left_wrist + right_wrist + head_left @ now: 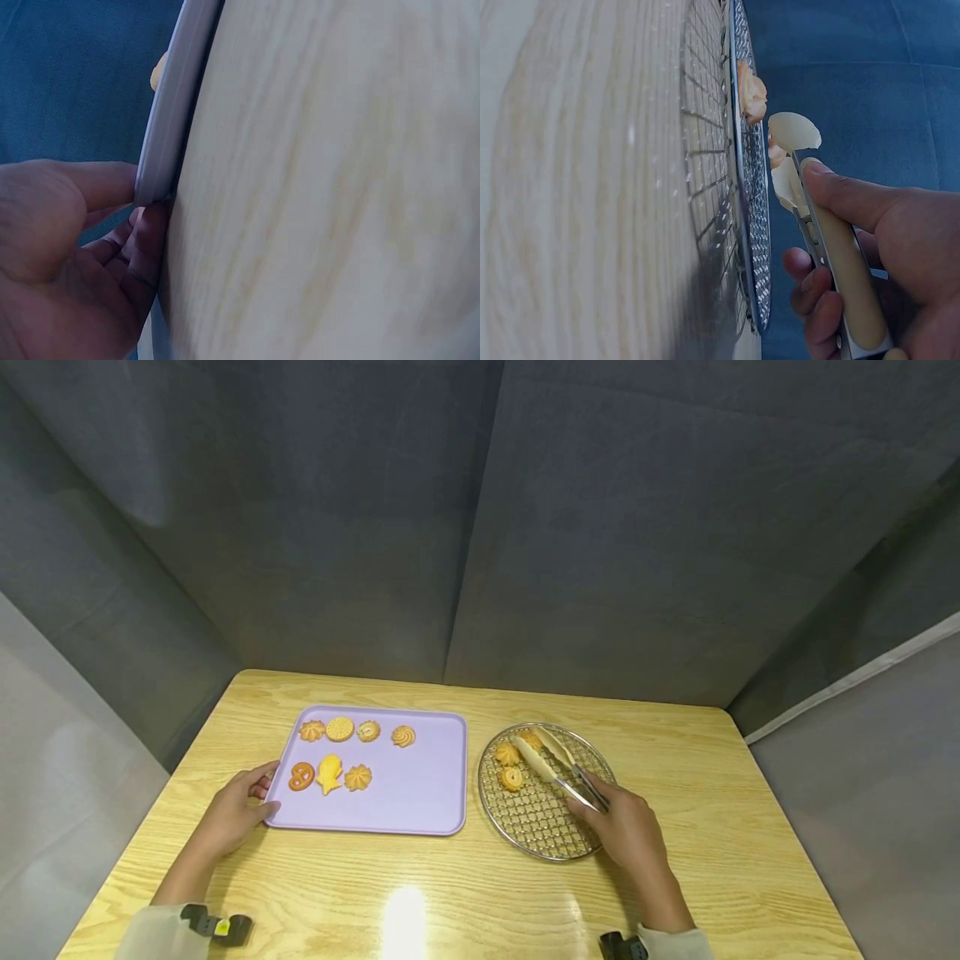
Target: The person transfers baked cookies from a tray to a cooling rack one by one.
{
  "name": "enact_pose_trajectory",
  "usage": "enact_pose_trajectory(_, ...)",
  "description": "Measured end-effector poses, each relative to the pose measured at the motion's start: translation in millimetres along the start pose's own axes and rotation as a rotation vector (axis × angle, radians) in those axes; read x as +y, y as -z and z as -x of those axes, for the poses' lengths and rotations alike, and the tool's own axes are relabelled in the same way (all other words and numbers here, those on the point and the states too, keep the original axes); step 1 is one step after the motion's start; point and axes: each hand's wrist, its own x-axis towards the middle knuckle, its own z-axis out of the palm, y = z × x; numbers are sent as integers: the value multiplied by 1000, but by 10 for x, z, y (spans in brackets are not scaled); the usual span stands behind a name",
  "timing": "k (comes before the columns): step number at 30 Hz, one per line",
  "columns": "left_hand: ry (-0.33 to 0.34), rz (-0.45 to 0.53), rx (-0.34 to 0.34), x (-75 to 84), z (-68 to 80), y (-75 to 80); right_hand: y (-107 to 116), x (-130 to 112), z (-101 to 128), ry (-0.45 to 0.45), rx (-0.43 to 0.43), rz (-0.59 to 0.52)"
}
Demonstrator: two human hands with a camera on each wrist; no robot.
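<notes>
A lilac tray [408, 793] lies on the left of the wooden table and carries several golden cookies [339, 728] in two rows. My left hand [255, 793] holds the tray's near left corner. In the left wrist view its thumb [82, 187] lies over the tray rim [169, 112] and the fingers sit under it. My right hand [603, 817] grips cream-tipped metal tongs [551, 758] over a round wire rack [540, 831]. The tong tips [791, 135] sit slightly parted beside three cookies [512, 777] at the rack's far left, with nothing seen between them.
The wooden table [450, 893] stands inside grey fabric walls. Its edges run close on the left and right. A bright light reflection [403, 922] falls on the near middle. Bare wood lies in front of the tray and to the right of the rack.
</notes>
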Motion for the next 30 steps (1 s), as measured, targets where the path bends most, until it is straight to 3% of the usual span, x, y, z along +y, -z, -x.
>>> enact_pose_trajectory(30,17,-10,7,-10,0,-22,-1,100,23,-36,-48,10)
